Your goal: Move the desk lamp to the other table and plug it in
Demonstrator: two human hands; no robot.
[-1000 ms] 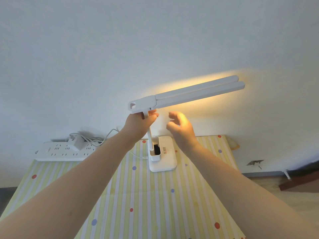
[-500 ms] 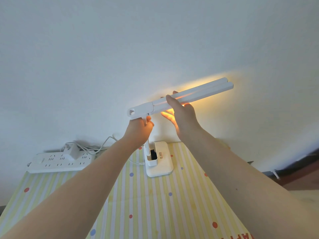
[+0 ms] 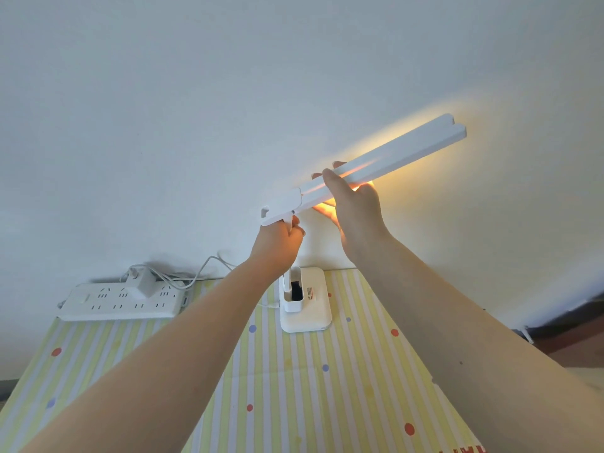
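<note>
Hands hold lit desk lamp (image 3: 385,158): left hand (image 3: 277,240) grips stem, right hand (image 3: 353,204) clasps head; base holder has dark item.

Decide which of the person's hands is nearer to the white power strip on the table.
Left. The left hand grips the lamp's stem under the head, above and right of the power strip. The right hand holds the lit lamp head, farther right and higher.

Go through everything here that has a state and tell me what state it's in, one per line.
Desk lamp: lit, base on the table.
Lamp head: two bars, tilted up to the right.
Power strip: one adapter plugged in.
Left hand: gripping the lamp's stem.
Right hand: fingers over the lamp head.
</note>
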